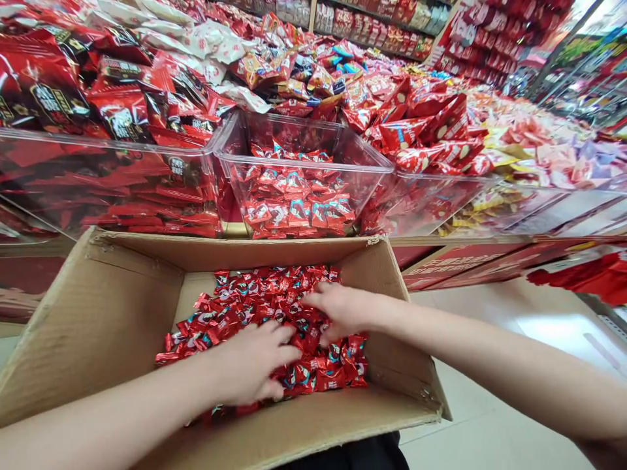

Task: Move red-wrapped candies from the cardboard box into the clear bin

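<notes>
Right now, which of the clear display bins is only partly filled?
The middle clear bin, straight behind the cardboard box. Its small red candies lie low, with bare walls above; the bins either side are heaped past their rims.

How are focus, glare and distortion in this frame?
Head view: both hands, left hand and right hand, and the red wrapped candies in the brown cardboard box are sharp; the clear plastic bin shows reflections; edges bow; the top-right aisle is overexposed.
</notes>
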`<state>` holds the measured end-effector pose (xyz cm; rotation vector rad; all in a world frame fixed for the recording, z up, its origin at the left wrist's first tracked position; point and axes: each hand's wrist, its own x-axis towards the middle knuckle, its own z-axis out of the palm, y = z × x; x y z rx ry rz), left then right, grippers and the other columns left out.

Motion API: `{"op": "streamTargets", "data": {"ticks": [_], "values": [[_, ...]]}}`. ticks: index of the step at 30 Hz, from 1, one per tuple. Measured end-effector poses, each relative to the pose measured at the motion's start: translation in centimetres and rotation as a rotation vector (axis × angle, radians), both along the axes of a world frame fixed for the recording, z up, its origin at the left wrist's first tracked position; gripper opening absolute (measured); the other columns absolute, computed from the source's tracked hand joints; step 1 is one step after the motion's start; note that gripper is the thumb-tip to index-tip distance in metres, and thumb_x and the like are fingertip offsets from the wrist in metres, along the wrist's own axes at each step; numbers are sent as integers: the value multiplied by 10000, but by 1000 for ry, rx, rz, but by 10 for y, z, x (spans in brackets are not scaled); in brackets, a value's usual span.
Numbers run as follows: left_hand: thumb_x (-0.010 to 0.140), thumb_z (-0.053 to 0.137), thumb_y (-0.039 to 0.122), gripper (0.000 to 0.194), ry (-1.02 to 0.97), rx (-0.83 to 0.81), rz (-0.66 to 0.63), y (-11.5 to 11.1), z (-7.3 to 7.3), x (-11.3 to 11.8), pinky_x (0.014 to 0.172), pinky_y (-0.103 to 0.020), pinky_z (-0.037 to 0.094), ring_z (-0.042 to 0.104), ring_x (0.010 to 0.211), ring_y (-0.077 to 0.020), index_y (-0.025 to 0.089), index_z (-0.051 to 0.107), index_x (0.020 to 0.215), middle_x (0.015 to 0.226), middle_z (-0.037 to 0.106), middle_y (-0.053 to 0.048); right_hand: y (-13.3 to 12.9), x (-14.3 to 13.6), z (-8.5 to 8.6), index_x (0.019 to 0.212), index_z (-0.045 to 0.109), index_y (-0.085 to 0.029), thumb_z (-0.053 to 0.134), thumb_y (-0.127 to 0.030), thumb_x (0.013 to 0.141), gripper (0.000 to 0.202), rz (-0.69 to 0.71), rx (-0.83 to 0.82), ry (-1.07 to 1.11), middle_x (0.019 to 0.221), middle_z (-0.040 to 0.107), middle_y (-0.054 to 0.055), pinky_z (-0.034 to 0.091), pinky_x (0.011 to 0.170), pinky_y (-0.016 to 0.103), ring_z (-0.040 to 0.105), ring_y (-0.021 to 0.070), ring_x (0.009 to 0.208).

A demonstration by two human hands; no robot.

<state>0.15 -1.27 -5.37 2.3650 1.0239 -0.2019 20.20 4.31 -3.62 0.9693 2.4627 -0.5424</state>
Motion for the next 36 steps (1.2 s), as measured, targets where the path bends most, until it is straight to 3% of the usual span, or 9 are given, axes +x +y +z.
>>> {"op": "streamTargets", "data": {"ticks": [3,5,11,16,20,25,28,31,36], "values": [[576,720,306,632,96,-4,-113,-12,-18,15,847,-605,351,373,1179,-399,284,503,1169,1278,488,-156,-24,-6,-21,1326,226,-315,697,-428,524,936,92,-46,-59,1402,121,144,390,772,576,224,442,1202],[578,714,241,579,157,24,-118,-8,-28,16,818,-654,330,347,1180,-427,244,535,1129,1271,480,-187,-36,-10,-36,1341,193,-284,694,-430,512,980,127,-37,-67,1431,-19,121,351,790,626,73,456,1241],[683,567,75,318,244,59,2,34,-31,-4,777,-432,433,508,999,-286,207,611,968,1053,597,-106,-21,-22,-42,1141,493,-254,723,-382,489,703,125,4,-63,1310,284,143,457,666,521,339,412,1097],[800,495,231,132,241,-8,177,56,-14,-20,622,-330,446,575,628,-154,164,610,802,698,624,-4,10,-25,-24,936,601,-152,647,-297,633,339,91,-97,88,991,536,130,444,742,358,497,268,949],[761,496,238,147,121,-82,246,52,2,-17,658,-314,441,614,711,-190,216,636,799,781,680,-19,18,-21,-10,850,594,-138,567,-302,738,201,54,-107,170,929,572,78,418,739,263,527,175,847],[819,378,342,387,-154,-111,388,49,33,1,850,-346,400,539,1034,-237,209,493,1164,1158,595,-77,15,-19,19,822,586,-110,527,-292,788,195,-98,-114,419,914,586,74,391,762,256,517,158,855],[838,336,431,391,-324,-152,421,47,52,11,741,-250,455,603,885,-177,236,509,1128,983,662,-2,11,-22,32,849,582,-123,460,-285,825,204,-135,-175,501,754,593,9,402,626,195,522,100,670],[810,424,398,289,-425,-91,495,44,63,12,671,-243,458,610,753,-170,219,606,944,815,680,17,6,-28,31,883,563,-139,457,-280,825,186,-173,-179,574,812,591,-7,396,652,168,520,84,719],[769,503,379,219,-397,27,544,29,60,3,692,-303,442,591,736,-202,209,639,795,772,675,-10,-7,-32,11,908,525,-125,564,-192,714,209,-198,-214,544,726,588,-11,394,571,173,511,89,625]]}}
